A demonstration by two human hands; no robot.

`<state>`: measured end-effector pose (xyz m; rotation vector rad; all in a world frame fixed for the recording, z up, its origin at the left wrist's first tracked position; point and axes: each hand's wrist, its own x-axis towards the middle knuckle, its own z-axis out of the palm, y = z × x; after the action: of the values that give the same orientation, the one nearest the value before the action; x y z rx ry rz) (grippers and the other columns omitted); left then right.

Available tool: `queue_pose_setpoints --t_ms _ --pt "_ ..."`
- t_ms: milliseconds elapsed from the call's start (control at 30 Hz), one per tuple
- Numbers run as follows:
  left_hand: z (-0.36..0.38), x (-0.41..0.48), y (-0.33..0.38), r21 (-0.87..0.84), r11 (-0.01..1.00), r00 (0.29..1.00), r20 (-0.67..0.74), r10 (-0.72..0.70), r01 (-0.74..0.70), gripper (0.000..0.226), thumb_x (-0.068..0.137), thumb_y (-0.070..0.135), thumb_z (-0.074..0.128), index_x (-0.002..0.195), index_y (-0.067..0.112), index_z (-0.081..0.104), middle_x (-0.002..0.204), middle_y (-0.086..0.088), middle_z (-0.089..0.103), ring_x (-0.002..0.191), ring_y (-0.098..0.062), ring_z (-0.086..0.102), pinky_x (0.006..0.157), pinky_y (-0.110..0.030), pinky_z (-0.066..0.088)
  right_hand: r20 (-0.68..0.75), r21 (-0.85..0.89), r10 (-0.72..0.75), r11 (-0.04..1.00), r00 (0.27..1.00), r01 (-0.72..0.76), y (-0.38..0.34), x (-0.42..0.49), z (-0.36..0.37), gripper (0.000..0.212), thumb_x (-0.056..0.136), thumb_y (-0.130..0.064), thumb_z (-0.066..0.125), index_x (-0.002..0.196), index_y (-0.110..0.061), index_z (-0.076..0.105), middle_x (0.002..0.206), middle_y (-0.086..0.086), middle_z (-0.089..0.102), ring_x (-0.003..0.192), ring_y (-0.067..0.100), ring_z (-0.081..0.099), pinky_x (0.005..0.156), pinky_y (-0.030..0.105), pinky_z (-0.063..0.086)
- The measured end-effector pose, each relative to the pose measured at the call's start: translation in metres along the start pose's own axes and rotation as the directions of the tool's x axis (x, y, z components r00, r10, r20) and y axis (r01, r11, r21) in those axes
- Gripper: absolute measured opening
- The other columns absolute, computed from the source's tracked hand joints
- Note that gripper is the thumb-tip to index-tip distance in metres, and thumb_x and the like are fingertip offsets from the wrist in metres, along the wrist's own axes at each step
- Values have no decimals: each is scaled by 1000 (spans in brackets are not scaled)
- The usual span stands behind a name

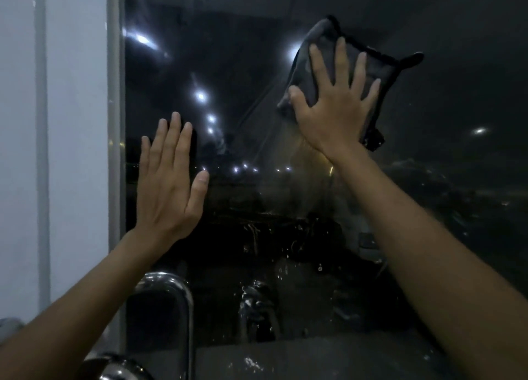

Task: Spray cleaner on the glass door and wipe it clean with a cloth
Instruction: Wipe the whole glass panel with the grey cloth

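The right hand (333,105) presses a dark grey crumpled cloth (357,62) flat-fingered against the droplet-streaked dark glass door (285,236); the left hand (168,185) lies spread near its left edge.

Dark grey cloth (325,34), black edging. The glass door (457,108) reads near-black, flecked with white droplets. Door handle (185,299) gleams silver chrome; wall (77,122) pale white.

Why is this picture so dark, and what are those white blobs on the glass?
Head view: dim light makes the glass door a dark mirror; the white blobs are likely lamp reflections, flared and smeared; low down, droplets and the metal handle catch glints; the cloth under the right hand looks soft-edged.
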<state>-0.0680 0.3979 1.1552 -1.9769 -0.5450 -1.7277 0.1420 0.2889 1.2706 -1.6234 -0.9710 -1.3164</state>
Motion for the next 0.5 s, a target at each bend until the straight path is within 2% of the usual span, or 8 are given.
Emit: queue_pose_setpoints --t_ms 67,100,167,233,300,333,400,500 --pt "1 -2 0 -11 1000 1000 -14 8 -8 67 92 34 28 149 0 18 158 -15 15 147 -26 8 120 -41 1 -18 17 51 999 999 -51 -23 -14 7 70 90 -64 31 153 -38 16 164 0 3 149 36 -3 114 65 -1" --pt "1 -3 0 -15 1000 1000 -21 9 -9 66 93 34 28 149 0 18 158 -16 15 147 -26 8 120 -41 1 -42 28 -6 1000 999 7 -36 -32 12 71 89 -64 32 153 -37 20 164 1 7 149 37 0 113 64 0" --pt "3 -2 0 -22 1000 999 -34 18 -19 66 93 33 27 149 -1 17 157 -16 17 147 -26 10 120 -39 1 -51 42 -262 963 964 265 -54 -82 20 71 84 -63 39 149 -36 33 162 4 17 148 39 8 112 64 4" --pt "3 -1 -1 -27 999 999 -36 18 -19 66 94 34 27 148 -1 17 157 -16 17 147 -26 10 120 -39 3 -3 28 -549 835 836 549 -49 -124 24 70 82 -62 45 146 -35 40 160 6 24 147 39 14 112 65 10" --pt "3 -2 -1 -27 1000 999 -30 13 -13 65 94 34 26 148 -1 18 157 -16 17 147 -26 11 120 -41 4 13 11 -678 735 735 678 -26 -127 21 69 81 -63 47 144 -35 43 158 7 28 146 37 20 110 63 17" --pt "3 -2 -1 -26 1000 1000 -27 10 -11 65 94 35 25 148 -1 18 157 -16 17 147 -27 11 120 -42 5 4 -12 -677 736 736 677 -16 -115 19 70 80 -63 48 143 -36 44 157 6 30 146 35 23 107 60 20" --pt "3 -3 0 -26 1000 1000 -21 12 -12 65 94 35 25 148 -1 19 157 -16 17 147 -27 11 120 -44 6 -26 -63 -565 824 824 563 -3 -83 15 70 79 -64 47 144 -36 43 158 5 30 146 34 24 105 58 23" --pt "3 -4 1 -14 1000 1000 -21 4 -5 66 93 34 27 148 0 19 157 -16 17 147 -27 11 120 -44 6 -30 -26 -287 958 957 287 -9 -37 9 69 85 -65 39 148 -38 33 162 2 19 148 35 12 112 63 10"
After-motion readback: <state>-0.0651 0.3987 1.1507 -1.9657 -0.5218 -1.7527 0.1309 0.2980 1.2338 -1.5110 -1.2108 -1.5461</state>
